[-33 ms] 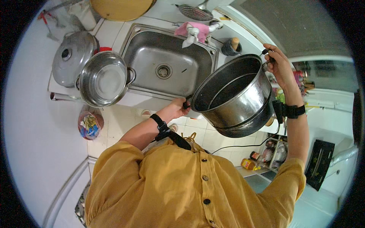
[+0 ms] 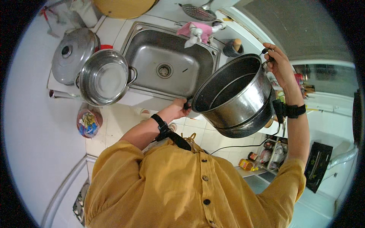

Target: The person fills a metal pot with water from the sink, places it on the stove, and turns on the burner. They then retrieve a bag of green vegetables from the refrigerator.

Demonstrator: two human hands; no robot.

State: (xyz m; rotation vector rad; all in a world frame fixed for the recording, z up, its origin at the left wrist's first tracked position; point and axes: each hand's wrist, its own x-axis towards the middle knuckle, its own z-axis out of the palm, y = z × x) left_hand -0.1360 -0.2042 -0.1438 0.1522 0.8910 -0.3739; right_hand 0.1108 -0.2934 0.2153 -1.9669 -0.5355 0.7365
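A large, deep metal pot (image 2: 243, 104) with a dark inside hangs tilted at the right front of the sink, its mouth facing up and to the left. My left hand (image 2: 180, 108) is closed around its black left handle. At the far right side, the fingers of my right hand (image 2: 279, 62) wrap the other black handle. Nothing but a ring-shaped step shows inside; the bottom lies partly in shadow. To the left of the stainless sink (image 2: 148, 47) stands a shiny two-handled steel pot (image 2: 86, 78), and beside it a grey domed lid (image 2: 72, 57) with a dark knob.
A pink cloth (image 2: 206, 33) drapes over the faucet. Behind the sink's right corner stands a dark mortar (image 2: 231, 49) with a pestle, and a skimmer (image 2: 199, 13) lies farther back. A waste bin (image 2: 89, 122) is on the tiled floor at left; bottles (image 2: 247, 165) sit on a low rack at right.
The surroundings have shifted very slightly in the picture. Both hands keep the same hold on the large pot.
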